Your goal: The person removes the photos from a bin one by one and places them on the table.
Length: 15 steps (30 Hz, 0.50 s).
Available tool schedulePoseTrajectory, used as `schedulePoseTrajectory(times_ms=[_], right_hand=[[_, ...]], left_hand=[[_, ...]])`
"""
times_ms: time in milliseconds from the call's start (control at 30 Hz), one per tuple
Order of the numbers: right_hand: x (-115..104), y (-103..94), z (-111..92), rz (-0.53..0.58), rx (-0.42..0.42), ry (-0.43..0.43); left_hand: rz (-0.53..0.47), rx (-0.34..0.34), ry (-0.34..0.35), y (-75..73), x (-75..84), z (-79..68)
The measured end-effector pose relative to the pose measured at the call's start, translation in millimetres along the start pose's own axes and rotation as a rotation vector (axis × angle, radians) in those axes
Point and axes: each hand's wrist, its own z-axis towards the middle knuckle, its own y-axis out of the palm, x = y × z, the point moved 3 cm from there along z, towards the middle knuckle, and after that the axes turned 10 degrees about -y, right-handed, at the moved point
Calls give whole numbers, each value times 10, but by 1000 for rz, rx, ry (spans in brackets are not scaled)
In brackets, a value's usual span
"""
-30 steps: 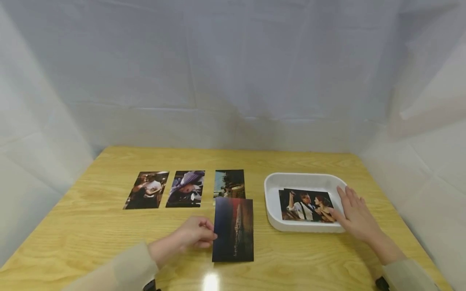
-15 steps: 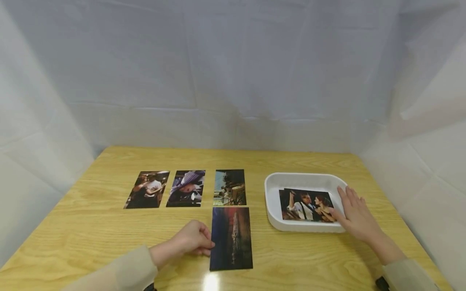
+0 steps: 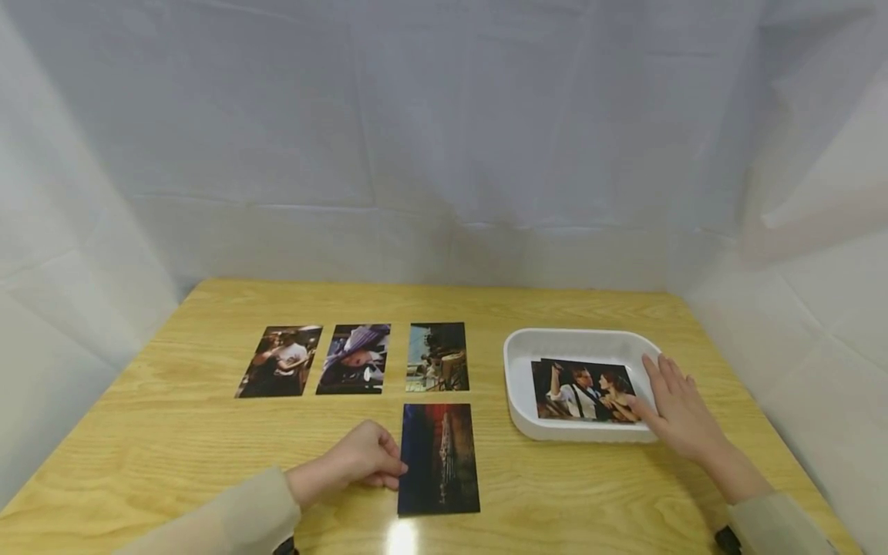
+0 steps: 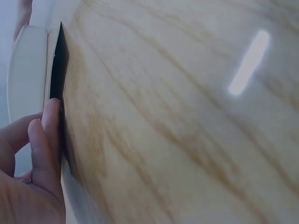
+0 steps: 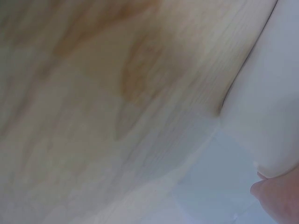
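Note:
My left hand (image 3: 368,456) pinches the left edge of a dark photo (image 3: 438,459), which shows a ship on a blue and red ground. In the left wrist view the fingers (image 4: 49,126) are at the edge of this photo (image 4: 58,65), seen nearly edge-on close over the tabletop. My right hand (image 3: 683,412), fingers extended, rests on the right rim of a white tray (image 3: 516,420). Inside the tray lie stacked photos (image 3: 586,393), the top one showing two people. The right wrist view catches part of the hand (image 5: 280,196) beside the tray wall (image 5: 266,98).
Behind the held photo, three photos lie in a row: a couple (image 3: 280,362) at the left, a purple-toned one (image 3: 355,360) in the middle, and a ship deck scene (image 3: 438,357) nearest the tray. The wooden table (image 3: 173,447) is bordered by white cloth (image 3: 416,154).
The left hand has drawn the ship photo nearer and lowered it, so that it no longer overlaps the deck scene photo. The right hand and the tray have stayed in place.

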Motion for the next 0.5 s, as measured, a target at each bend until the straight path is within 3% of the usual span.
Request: schedulePoseTrajectory(times_ms=[500], right_hand=[[2, -2, 11, 5, -1, -4]], left_hand=[[-3, -30, -21, -18, -6, -5]])
